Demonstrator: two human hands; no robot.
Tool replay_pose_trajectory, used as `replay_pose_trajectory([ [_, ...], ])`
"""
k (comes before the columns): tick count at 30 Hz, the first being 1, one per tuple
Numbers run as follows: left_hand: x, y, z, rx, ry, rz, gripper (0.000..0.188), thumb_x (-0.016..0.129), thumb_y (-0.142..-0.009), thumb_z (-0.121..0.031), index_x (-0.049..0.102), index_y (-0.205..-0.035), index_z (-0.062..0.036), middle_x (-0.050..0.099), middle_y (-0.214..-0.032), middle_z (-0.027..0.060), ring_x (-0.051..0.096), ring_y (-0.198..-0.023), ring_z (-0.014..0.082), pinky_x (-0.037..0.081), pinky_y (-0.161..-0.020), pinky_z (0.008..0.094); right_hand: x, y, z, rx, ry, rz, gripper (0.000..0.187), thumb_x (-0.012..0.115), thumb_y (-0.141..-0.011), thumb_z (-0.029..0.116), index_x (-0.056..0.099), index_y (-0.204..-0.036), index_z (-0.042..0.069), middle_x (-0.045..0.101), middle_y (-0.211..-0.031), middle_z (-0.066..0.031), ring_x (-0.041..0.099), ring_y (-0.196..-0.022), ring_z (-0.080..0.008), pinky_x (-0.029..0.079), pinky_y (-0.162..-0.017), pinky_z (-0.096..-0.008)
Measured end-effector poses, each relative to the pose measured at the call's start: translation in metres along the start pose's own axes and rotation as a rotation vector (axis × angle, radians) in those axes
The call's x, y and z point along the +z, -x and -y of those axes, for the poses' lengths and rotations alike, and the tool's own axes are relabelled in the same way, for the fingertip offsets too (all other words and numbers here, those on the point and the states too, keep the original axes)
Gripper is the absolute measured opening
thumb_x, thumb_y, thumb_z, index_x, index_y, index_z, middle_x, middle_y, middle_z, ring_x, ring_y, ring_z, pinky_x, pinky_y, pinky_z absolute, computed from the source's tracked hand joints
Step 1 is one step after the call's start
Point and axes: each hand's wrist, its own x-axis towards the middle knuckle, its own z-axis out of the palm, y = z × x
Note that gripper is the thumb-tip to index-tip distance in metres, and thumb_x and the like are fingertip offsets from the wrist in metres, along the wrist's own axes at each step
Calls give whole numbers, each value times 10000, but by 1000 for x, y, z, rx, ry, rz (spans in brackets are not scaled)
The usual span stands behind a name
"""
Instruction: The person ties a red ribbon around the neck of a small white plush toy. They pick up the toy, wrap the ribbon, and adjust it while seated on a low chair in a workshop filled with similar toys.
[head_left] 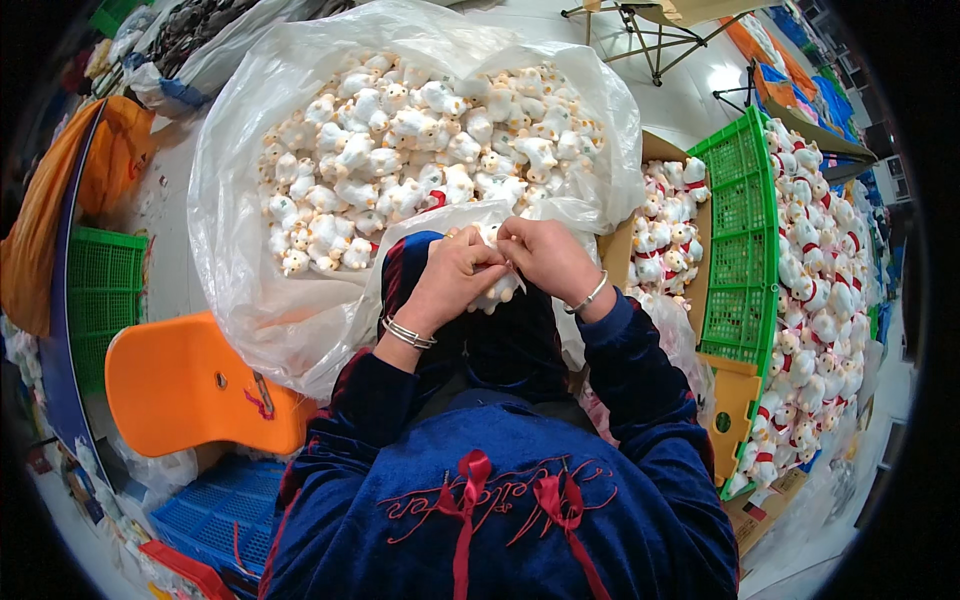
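Above my lap, both hands meet at one small white plush toy point(497, 291), mostly covered by my fingers. My left hand point(455, 272) is closed round its left side. The fingers of my right hand point(548, 256) are pinched together at the toy's upper right; whether they grip its fabric or something thin is too small to tell. Just beyond my knees, a big clear plastic bag point(232, 215) lies open, filled with a heap of similar white plush toys point(400, 130) with orange patches. A bit of red ribbon point(433, 201) shows at the heap's near edge.
At my right stand a cardboard box point(618, 257) of toys with red ribbons and a green crate point(738, 230), with more ribboned toys point(815, 300) beyond. An orange chair point(165, 385) with scissors point(263, 393) is at my left, near a blue crate point(225, 505). Folding chair legs point(655, 45) stand behind the bag.
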Motion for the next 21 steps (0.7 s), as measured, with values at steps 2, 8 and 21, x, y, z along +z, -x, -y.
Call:
replay_pose_trajectory([
  [2, 2, 1, -3, 21, -98, -37, 110, 757, -782, -164, 714, -786, -63, 554, -748, 73, 566, -766, 249, 440, -681, 369, 2, 3, 3, -24, 92, -21, 164, 600, -920, 190, 647, -915, 33, 669, -746, -185, 666, -711, -348, 514, -644, -424],
  [8, 17, -2, -8, 35, -269, -156, 127, 730, -770, -173, 700, -758, -51, 570, -740, 103, 579, -732, 299, 443, -652, 414, 12, 5, 6, 9, 187, -85, 167, 544, -931, 196, 619, -893, 52, 662, -782, -198, 640, -772, -421, 496, -687, -513],
  [21, -6, -3, 11, -361, 393, 108, 208, 678, -901, -176, 721, -955, 21, 625, -813, 58, 602, -767, 118, 492, -700, 274, 38, 9, -35, 35, -573, -56, 111, 647, -949, 117, 659, -973, 9, 637, -799, -18, 571, -722, -96, 473, -658, -247],
])
